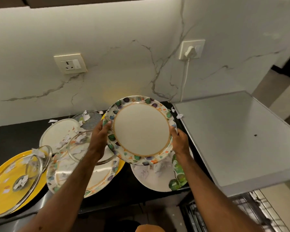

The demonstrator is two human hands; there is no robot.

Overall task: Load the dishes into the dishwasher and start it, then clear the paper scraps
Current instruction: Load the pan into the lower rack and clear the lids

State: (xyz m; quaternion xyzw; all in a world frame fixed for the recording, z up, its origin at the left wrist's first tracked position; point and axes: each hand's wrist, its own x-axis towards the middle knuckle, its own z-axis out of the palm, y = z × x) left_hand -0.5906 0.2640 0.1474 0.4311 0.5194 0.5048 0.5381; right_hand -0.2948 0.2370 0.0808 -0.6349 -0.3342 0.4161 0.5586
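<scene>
A floral-rimmed plate [141, 130] is lifted above the black counter [10, 136], tilted toward me. My left hand [99, 136] grips its left rim and my right hand [180, 141] grips its right rim. Below it lies a white plate with green leaves [159, 180] holding paper scraps. To the left sit another floral plate [97, 178], a glass bowl [79, 148], a white plate [59, 133], and a yellow tray [0, 200] bearing a glass lid [15, 185]. Paper scraps [64, 143] are scattered over these dishes. The dishwasher's rack [251, 213] shows at the lower right.
The dishwasher's grey top [241, 131] stands right of the counter. A marble wall carries a socket [70, 64] and a plugged-in socket [192, 49] with a white cable hanging down. Loose scraps [179, 116] lie near the counter's back right.
</scene>
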